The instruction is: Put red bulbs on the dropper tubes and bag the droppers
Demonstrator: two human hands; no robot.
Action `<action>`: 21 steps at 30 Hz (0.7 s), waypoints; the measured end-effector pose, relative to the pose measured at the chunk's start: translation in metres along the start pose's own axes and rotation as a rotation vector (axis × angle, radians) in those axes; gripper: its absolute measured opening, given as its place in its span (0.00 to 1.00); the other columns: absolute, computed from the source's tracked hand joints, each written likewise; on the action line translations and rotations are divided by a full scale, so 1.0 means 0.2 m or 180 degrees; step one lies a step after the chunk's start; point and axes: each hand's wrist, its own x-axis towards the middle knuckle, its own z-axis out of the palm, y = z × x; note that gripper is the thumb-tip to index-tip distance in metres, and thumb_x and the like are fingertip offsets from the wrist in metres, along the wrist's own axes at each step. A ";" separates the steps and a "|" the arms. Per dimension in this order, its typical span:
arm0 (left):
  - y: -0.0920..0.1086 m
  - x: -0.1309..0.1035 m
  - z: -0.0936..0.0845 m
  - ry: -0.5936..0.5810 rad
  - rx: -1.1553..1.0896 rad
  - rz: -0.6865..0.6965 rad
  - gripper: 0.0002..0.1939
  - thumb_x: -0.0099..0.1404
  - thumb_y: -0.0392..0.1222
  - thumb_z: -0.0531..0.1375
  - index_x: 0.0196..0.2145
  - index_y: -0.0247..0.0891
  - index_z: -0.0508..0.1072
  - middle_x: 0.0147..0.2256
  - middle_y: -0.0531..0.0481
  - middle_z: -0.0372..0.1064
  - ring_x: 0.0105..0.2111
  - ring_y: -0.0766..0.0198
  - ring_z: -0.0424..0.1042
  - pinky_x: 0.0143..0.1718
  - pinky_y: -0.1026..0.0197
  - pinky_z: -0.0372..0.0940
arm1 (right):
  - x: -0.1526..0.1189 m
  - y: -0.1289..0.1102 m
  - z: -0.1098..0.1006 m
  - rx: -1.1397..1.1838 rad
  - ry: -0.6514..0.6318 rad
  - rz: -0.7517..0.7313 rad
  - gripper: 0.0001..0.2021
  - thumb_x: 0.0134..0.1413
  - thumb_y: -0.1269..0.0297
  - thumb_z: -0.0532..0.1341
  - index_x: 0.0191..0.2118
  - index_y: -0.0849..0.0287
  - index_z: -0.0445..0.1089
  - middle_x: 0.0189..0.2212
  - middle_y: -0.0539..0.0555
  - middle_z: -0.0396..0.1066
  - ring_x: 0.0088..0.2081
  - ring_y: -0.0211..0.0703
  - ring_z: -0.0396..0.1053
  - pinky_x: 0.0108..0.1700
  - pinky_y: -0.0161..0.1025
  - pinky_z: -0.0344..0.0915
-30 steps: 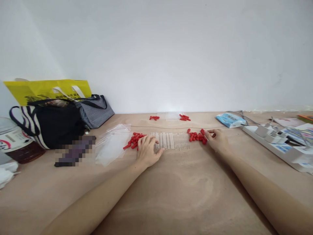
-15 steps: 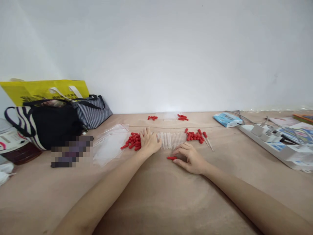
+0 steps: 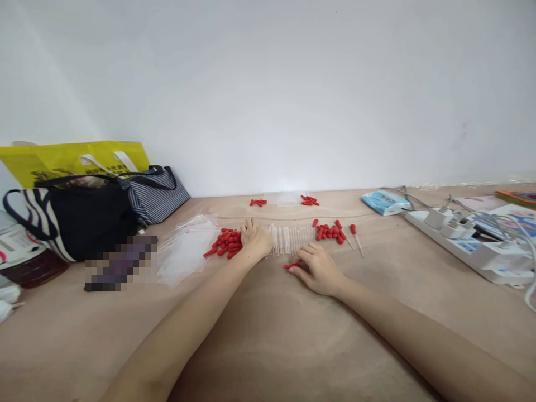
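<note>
My left hand is closed, its fingers curled down at the left end of a row of clear glass tubes. Whatever lies under those fingers is hidden. A heap of red rubber bulbs lies against its left side. In front of the row, my right hand pinches a red rubber bulb between thumb and fingers, low over the table. More red bulbs lie at the right end of the row. Beside them are two droppers, each a glass tube with a red bulb fitted on it.
Clear plastic bags lie left of the heap. Farther back, small groups of red bulbs flank more tubes. Bags and a jar stand left. A tissue pack and a power strip with cables lie right.
My right thumb and fingers have closed in on the red bulb, which was partly clear of them before. My left fingers have curled in more. The view has shifted slightly.
</note>
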 end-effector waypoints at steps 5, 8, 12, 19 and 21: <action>-0.05 -0.12 -0.07 -0.0095 -0.0306 0.0566 0.09 0.62 0.37 0.49 0.32 0.34 0.68 0.33 0.43 0.68 0.37 0.53 0.65 0.39 0.52 0.55 | -0.01 0.04 0.02 0.0224 0.0324 0.0156 0.06 0.53 0.63 0.54 0.35 0.59 0.64 0.28 0.54 0.66 0.32 0.42 0.61 0.35 0.40 0.57; -0.11 -0.22 -0.06 0.0152 -0.0807 0.1202 0.07 0.63 0.35 0.48 0.34 0.37 0.66 0.32 0.50 0.70 0.33 0.61 0.67 0.44 0.52 0.50 | 0.00 0.05 0.02 0.0095 0.0384 0.0187 0.11 0.55 0.65 0.51 0.43 0.58 0.64 0.31 0.55 0.66 0.35 0.43 0.61 0.36 0.41 0.57; -0.17 -0.30 -0.02 0.0426 -0.1167 0.1566 0.09 0.64 0.35 0.49 0.37 0.40 0.68 0.32 0.51 0.72 0.34 0.62 0.68 0.46 0.52 0.47 | 0.00 0.05 0.01 -0.0053 0.0259 0.0221 0.11 0.56 0.66 0.49 0.41 0.54 0.67 0.32 0.54 0.67 0.36 0.43 0.62 0.37 0.41 0.55; -0.16 -0.30 -0.01 0.0277 -0.1394 0.1522 0.11 0.64 0.36 0.48 0.34 0.40 0.70 0.33 0.51 0.73 0.34 0.63 0.68 0.49 0.51 0.45 | 0.00 0.04 0.01 0.0018 0.0196 0.0087 0.09 0.55 0.65 0.51 0.38 0.55 0.67 0.33 0.53 0.70 0.36 0.43 0.62 0.38 0.41 0.53; -0.16 -0.30 -0.01 0.0268 -0.1434 0.1541 0.11 0.65 0.36 0.47 0.35 0.40 0.69 0.34 0.51 0.73 0.34 0.64 0.68 0.50 0.51 0.45 | 0.00 0.04 0.01 0.0045 0.0154 0.0068 0.08 0.55 0.64 0.51 0.38 0.54 0.67 0.33 0.53 0.70 0.35 0.43 0.62 0.37 0.41 0.53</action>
